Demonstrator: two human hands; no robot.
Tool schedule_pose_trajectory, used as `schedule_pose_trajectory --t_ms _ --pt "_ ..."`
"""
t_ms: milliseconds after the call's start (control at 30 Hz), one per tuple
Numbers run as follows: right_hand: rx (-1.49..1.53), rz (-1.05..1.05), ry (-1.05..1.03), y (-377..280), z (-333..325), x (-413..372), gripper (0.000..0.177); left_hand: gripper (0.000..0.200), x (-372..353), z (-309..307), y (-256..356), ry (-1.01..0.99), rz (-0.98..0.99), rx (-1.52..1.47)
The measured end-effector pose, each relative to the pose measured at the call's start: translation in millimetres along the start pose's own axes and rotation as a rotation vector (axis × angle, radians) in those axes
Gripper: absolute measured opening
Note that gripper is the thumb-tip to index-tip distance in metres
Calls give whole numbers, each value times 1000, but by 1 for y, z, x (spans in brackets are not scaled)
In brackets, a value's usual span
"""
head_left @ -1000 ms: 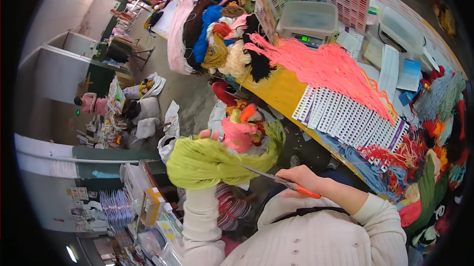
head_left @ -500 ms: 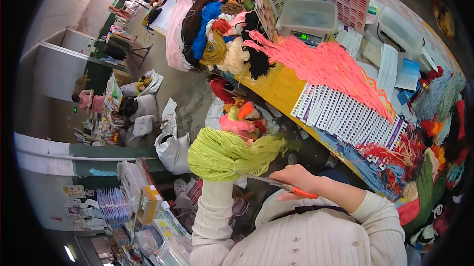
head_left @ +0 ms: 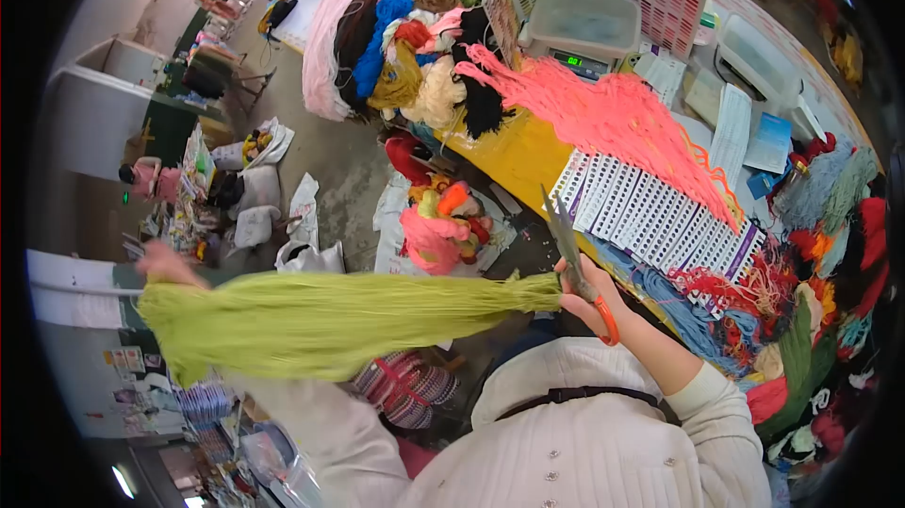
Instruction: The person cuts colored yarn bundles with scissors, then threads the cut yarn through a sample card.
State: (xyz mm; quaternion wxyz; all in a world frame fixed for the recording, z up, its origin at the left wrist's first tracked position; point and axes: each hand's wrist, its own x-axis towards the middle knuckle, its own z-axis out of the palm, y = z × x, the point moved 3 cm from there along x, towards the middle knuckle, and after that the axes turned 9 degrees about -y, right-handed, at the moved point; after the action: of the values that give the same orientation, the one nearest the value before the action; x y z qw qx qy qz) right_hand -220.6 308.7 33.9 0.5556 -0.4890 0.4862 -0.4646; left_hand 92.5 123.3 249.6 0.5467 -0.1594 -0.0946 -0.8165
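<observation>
A hank of lime-green yarn [head_left: 349,324] stretches sideways in front of my body. Its left end fans out at my left hand [head_left: 172,266], which is smeared by motion and partly covered by the strands. The narrow right end is gripped in my right hand [head_left: 594,296]. That same hand also holds scissors [head_left: 567,239] with orange handles, their blades pointing up and away from me.
On the yellow-edged table [head_left: 517,159] lie pink yarn [head_left: 603,117], shade cards [head_left: 650,211], a scale [head_left: 575,63] under a plastic tub [head_left: 584,23] and heaped colored hanks [head_left: 401,46]. A pile of yarn [head_left: 438,230] sits on a floor sack. Another person [head_left: 156,176] is far left.
The green yarn, bunched around my left forearm before, is now drawn out lengthwise. My left hand has swung far left; my right hand has moved slightly up and taken the yarn's end, scissors turned upward.
</observation>
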Motion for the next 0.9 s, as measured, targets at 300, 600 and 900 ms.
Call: schedule_pose_trajectory --t_ms 300,600,900 --pt "-401 -31 -290 23 31 -12 32 56 -114 -219 -140 131 -385 410" --pt "-448 -74 -477 15 38 -8 41 57 -80 -156 -165 274 -301 325" --pt "-503 1 -426 6 20 -21 42 54 -73 -153 -187 180 -369 291"
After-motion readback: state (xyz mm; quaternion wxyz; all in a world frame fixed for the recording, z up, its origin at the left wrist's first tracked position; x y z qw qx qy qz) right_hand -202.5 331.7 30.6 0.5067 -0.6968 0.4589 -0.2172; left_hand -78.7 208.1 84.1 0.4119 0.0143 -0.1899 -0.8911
